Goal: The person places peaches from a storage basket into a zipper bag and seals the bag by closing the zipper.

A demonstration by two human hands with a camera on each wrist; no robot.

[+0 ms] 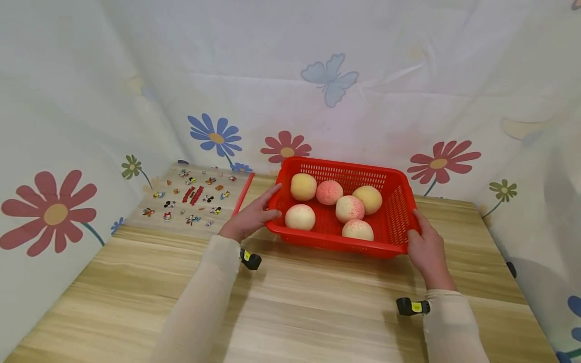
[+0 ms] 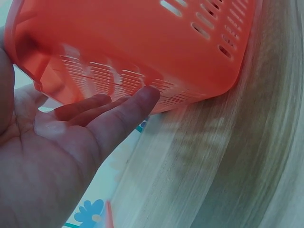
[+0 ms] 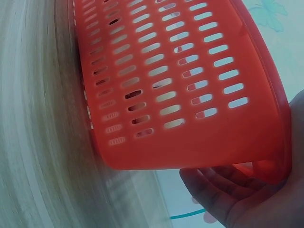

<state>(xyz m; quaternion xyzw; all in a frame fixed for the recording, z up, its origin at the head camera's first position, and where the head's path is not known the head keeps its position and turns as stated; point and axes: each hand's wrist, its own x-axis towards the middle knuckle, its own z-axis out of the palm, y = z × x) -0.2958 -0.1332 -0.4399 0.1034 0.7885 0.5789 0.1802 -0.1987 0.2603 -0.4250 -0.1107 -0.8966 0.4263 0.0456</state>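
Note:
A red plastic basket (image 1: 327,240) with slotted walls stands toward the back of the table. My left hand (image 1: 249,217) grips its left end, thumb over the rim and fingers along the outer wall, as the left wrist view shows. At the opposite end, my right hand (image 1: 428,250) holds the rim, thumb on top; its fingers curl beneath the rim in the right wrist view. Inside lie several peach-like fruits: a yellow one (image 1: 303,187), a pink one (image 1: 329,192), a cream one (image 1: 300,217) and others blushed pink. Whether the basket's base fully touches the table, I cannot tell.
Left of the basket lies a clear sheet (image 1: 156,222) with small cartoon figures and a red strip (image 1: 243,194) along its right edge. The wood-grain table (image 1: 317,302) meets a flower-printed curtain (image 1: 363,116) at the back and sides.

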